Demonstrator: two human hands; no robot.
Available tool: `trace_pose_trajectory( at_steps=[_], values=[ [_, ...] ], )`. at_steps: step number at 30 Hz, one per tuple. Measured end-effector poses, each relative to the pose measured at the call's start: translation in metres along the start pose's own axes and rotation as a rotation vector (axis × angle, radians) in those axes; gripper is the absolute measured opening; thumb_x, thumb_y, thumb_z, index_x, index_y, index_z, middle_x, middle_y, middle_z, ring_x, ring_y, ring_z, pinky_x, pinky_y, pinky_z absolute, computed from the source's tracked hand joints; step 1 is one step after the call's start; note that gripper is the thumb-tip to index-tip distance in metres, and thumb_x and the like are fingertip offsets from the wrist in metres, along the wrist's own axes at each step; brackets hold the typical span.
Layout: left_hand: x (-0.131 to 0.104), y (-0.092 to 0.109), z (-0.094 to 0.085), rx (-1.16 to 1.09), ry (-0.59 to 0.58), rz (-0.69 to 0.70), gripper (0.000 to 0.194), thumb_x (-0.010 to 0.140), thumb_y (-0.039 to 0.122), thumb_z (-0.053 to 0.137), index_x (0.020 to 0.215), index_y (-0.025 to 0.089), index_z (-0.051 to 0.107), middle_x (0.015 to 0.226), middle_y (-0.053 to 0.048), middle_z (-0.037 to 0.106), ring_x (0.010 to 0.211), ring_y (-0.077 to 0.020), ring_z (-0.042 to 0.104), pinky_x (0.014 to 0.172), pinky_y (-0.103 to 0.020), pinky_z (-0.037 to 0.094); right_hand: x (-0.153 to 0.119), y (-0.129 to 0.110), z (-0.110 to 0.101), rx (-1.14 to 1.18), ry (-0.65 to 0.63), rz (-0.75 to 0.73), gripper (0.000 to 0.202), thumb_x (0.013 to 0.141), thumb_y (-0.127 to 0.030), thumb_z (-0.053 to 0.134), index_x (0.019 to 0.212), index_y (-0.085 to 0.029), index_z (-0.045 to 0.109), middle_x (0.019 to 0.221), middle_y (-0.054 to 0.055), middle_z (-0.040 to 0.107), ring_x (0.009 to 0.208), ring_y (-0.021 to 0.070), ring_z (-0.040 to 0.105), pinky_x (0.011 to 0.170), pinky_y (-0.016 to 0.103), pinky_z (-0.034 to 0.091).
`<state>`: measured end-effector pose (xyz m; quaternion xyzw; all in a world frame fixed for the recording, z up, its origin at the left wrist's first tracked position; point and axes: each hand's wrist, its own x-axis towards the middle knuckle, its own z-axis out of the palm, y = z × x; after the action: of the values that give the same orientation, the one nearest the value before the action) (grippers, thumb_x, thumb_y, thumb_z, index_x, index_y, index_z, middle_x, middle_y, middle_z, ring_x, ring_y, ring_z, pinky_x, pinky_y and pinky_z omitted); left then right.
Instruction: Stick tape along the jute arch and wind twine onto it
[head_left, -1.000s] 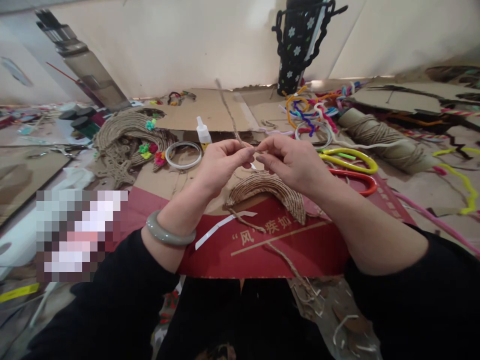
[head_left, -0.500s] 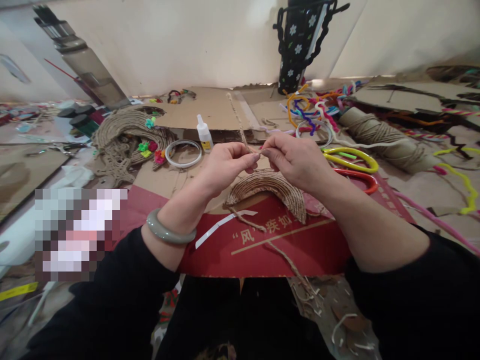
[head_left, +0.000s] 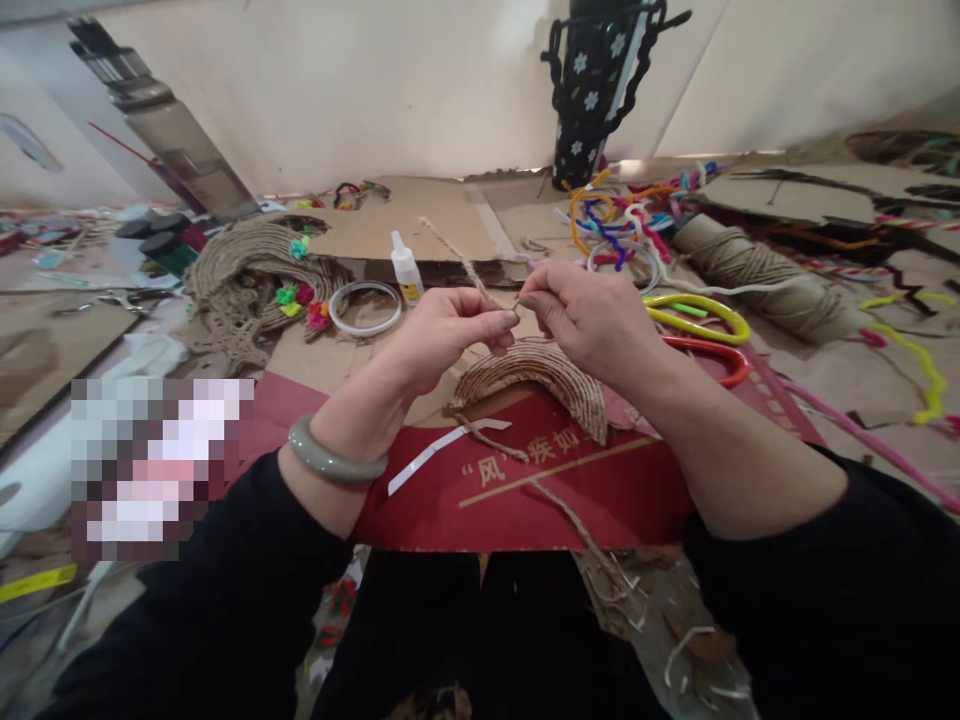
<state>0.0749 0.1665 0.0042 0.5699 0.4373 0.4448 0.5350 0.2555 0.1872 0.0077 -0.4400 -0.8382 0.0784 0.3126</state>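
Note:
My left hand (head_left: pixel 457 335), a grey bangle on its wrist, pinches a short length of braided twine (head_left: pixel 459 258) between thumb and finger. The twine's free end points up and to the left. My right hand (head_left: pixel 581 315) is closed in a pinch just beside the left fingertips. A tiny red spot shows at its fingers, but what it holds is too small to make out. Below both hands an arch of coiled twine (head_left: pixel 536 370) lies on the red and brown cardboard (head_left: pixel 420 515), with a loose twine tail trailing toward me.
A glue bottle (head_left: pixel 406 268) and a tape roll (head_left: pixel 366 308) stand beyond my left hand. Scissors with yellow and red handles (head_left: pixel 705 318) lie by my right forearm. Further right is a twine spool (head_left: pixel 750 280). At the back stands a black flowered tumbler (head_left: pixel 589 95).
The twine in my left hand has tipped over to the left and lies lower. Both hands stay close together in nearly the same place.

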Motion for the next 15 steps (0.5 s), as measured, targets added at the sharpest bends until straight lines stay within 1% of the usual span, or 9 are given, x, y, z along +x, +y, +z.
trace_pose_trajectory(
  at_steps=[7,12,15],
  values=[
    [-0.0018,-0.0011,-0.0004,-0.104,-0.049,-0.019,0.014,0.072,0.022,0.078,0.065,0.014,0.069,0.058,-0.001,0.066,0.055,-0.0092,0.06,0.061,-0.024,0.049,-0.001,-0.0026,-0.0009,-0.107,0.038,-0.032,0.02,0.096,-0.027,0.05,0.092,-0.019,0.068,0.074,0.003,0.065,0.065,0.0139,0.05,0.062,0.029,0.029],
    [-0.0014,0.0003,-0.0004,-0.171,-0.081,-0.048,0.021,0.067,0.028,0.084,0.063,0.014,0.068,0.057,-0.001,0.066,0.053,-0.0091,0.06,0.058,-0.024,0.048,-0.0013,-0.0061,-0.0026,-0.139,0.051,-0.009,0.022,0.098,-0.03,0.048,0.097,-0.02,0.068,0.077,0.004,0.067,0.064,0.0143,0.052,0.06,0.029,0.026],
    [0.001,-0.003,0.0009,-0.181,-0.061,-0.042,0.024,0.067,0.031,0.085,0.066,0.015,0.067,0.06,-0.001,0.067,0.055,-0.0092,0.061,0.062,-0.025,0.05,-0.0007,-0.0052,-0.004,-0.139,0.048,-0.01,0.022,0.098,-0.03,0.048,0.098,-0.02,0.067,0.076,0.004,0.066,0.063,0.014,0.05,0.06,0.029,0.025]
  ],
)
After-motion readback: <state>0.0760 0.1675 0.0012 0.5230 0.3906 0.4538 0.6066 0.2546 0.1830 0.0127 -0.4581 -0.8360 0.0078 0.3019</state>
